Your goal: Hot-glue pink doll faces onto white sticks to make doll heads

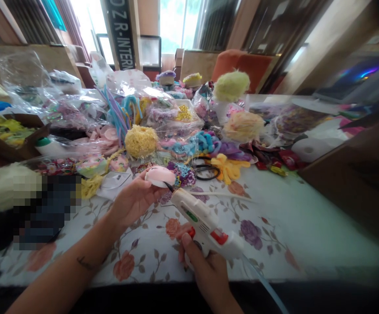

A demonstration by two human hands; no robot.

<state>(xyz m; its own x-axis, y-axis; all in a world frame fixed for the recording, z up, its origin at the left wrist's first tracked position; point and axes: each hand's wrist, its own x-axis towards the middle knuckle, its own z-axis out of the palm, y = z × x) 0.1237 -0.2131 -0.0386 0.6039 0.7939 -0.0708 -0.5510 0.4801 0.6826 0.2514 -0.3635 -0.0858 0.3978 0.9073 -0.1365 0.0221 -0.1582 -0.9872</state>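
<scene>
My left hand is closed around a small rounded pink piece with a white underside, holding it up over the table. In my right hand is a white hot glue gun with red parts, my fingers wrapped round its handle at the red trigger. The gun's dark nozzle points up and left, at the lower edge of the pink piece; whether it touches cannot be made out. Behind the piece lies a purple and teal patterned bundle.
A flowered tablecloth covers the table. Yarn balls, one yellow, one peach, stand behind my hands among plastic bags. Orange fuzzy strips and a black cord loop lie nearby. A cardboard box stands at right.
</scene>
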